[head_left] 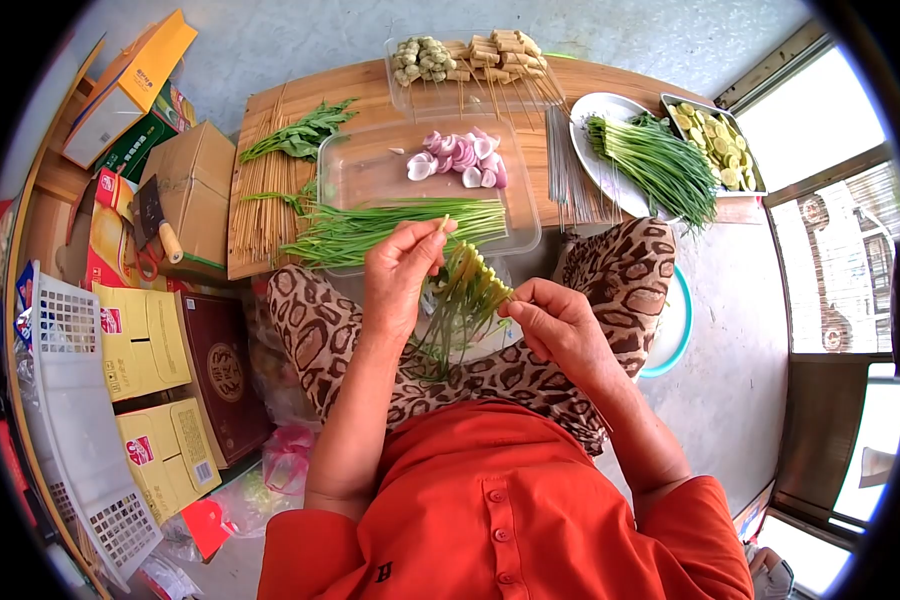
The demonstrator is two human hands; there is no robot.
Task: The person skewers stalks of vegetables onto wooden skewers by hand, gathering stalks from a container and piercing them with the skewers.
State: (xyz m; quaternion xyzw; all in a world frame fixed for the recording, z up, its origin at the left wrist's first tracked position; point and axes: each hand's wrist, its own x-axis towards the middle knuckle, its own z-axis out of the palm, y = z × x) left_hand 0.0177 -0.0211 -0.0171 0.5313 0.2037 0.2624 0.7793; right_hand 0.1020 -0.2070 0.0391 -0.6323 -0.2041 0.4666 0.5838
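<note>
Between my hands, a skewer of green chives (467, 290) hangs over my lap, its pale stalk ends lined up and its leaves dangling. My right hand (560, 325) is closed on the lower right end of the skewer, thumb against fingers. My left hand (402, 270) pinches a thin pale stalk, which looks like a chive, at the upper left end; the fingers partly hide it. Just beyond the left hand, a bunch of long chives (400, 228) lies across a clear plastic tray (370, 165). Cut purple onion pieces (458, 158) sit in that tray.
The wooden table (360, 98) bears bamboo sticks (260, 215), leafy greens (300, 132), metal skewers (567, 170) and a tray of skewered rolls (505, 52). More chives (650, 160) lie on a white plate (585, 108), near sliced limes (715, 145). A cleaver (152, 215) and boxes (195, 190) stand left.
</note>
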